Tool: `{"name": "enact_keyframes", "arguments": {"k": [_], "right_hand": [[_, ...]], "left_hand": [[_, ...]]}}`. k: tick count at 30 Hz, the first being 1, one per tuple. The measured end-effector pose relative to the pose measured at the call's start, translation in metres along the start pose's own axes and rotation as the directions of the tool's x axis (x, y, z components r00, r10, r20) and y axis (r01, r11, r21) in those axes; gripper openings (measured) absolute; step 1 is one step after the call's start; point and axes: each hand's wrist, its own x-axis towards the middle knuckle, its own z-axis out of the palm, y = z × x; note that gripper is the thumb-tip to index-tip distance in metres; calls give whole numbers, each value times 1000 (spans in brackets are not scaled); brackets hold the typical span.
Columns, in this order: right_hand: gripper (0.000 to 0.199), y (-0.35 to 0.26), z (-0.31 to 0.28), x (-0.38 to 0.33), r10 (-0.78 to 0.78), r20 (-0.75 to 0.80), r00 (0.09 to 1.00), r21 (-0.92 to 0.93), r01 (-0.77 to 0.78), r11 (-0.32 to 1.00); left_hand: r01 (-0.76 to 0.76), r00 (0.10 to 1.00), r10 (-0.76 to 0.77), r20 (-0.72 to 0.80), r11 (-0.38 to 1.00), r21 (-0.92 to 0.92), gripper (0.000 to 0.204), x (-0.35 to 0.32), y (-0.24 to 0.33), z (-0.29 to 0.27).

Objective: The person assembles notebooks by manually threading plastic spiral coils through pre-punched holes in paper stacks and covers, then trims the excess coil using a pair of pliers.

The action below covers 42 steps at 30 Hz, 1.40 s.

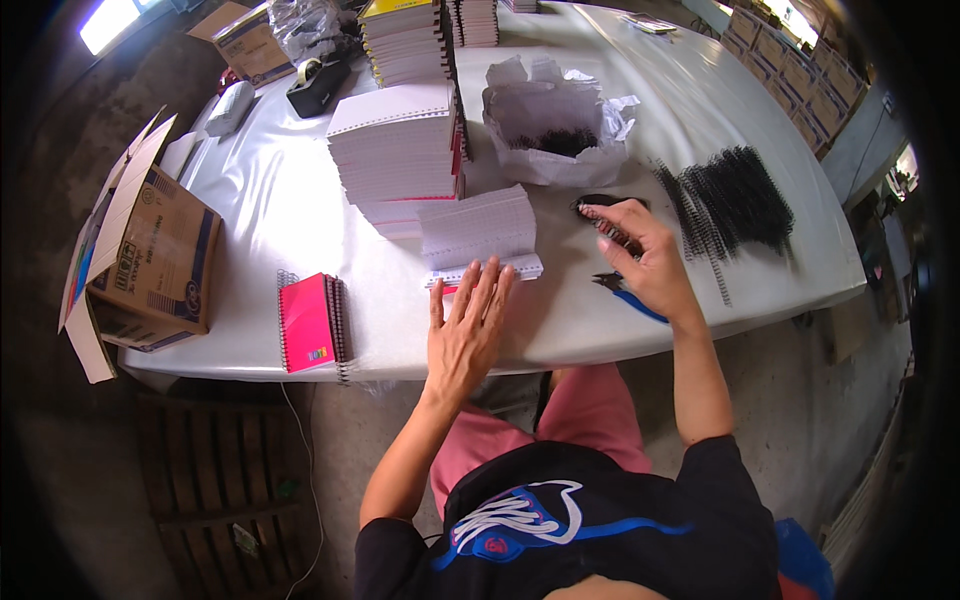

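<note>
Two hands over the white worktop [300, 200] near its front edge, left hand [468, 330] flat with fingers spread beside a punched paper block [480, 235], right hand [640, 255] pinching a black spiral coil [612, 232], blue-handled pliers [630, 298] beneath it.

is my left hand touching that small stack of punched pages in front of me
Touching. The head view shows the left hand lying flat, its fingertips overlapping the near edge of the punched page stack, with no table visible between them.
</note>
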Motion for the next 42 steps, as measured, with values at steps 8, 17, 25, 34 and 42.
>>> {"name": "enact_keyframes", "arguments": {"k": [8,17,25,34,42], "right_hand": [[45,21,51,-3,-58,49,997,-161,65,985],[55,30,71,-8,-64,69,996,-157,74,985],[51,17,51,-9,9,73,997,172,-21,985],[47,6,10,-30,129,80,988,296,-147,944],[26,-5,8,-33,-50,108,993,28,47,999]], "left_hand": [[158,976,-168,-136,984,-83,71,27,1,10],[29,999,-28,-40,999,17,67,3,-3,3],[104,966,-137,-218,982,-157,42,40,3,14],[82,969,-116,-217,984,-161,56,4,24,6],[209,845,-302,-442,946,-247,56,0,38,21]]}}
